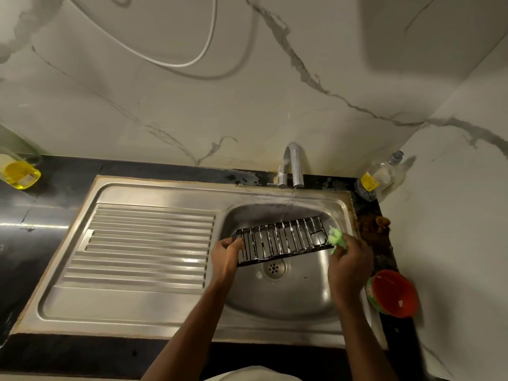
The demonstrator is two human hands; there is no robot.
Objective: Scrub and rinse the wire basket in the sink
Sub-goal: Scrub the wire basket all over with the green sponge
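The wire basket (pixel 280 242) hangs above the sink (pixel 288 295) bowl, a long black rack tilted with its right end higher, its bars streaked with white suds. The left hand (pixel 226 255) curls round its left end and carries most of the weight. The right hand (pixel 349 268) grips a green scrubber (pixel 336 239) and presses it to the basket's right end. A thin stream from the tap (pixel 292 166) falls onto the far rim, near the middle of the rack.

The risks, as I judge them: soapy wire is slick, and a one-ended hold gives the scrubbing hand leverage, so a hard stroke at the right could twist the rack out of the left fingers and drop it onto the drain (pixel 274 268). The scrubber's fibres may snag on wire ends. The stream is weak, so foam caught between bars may survive a hasty rinse. The right elbow works close to the red bowl (pixel 394 294) perched at the sink's right edge, which a wide stroke could knock.

On the dark table (pixel 68 171), a clear bottle (pixel 380 176) beside the tap bears a yellow label, and a bottle of yellow liquid (pixel 20 174) at the far left has a small sticker; the writing on both is too small to read. No brand shows anywhere.
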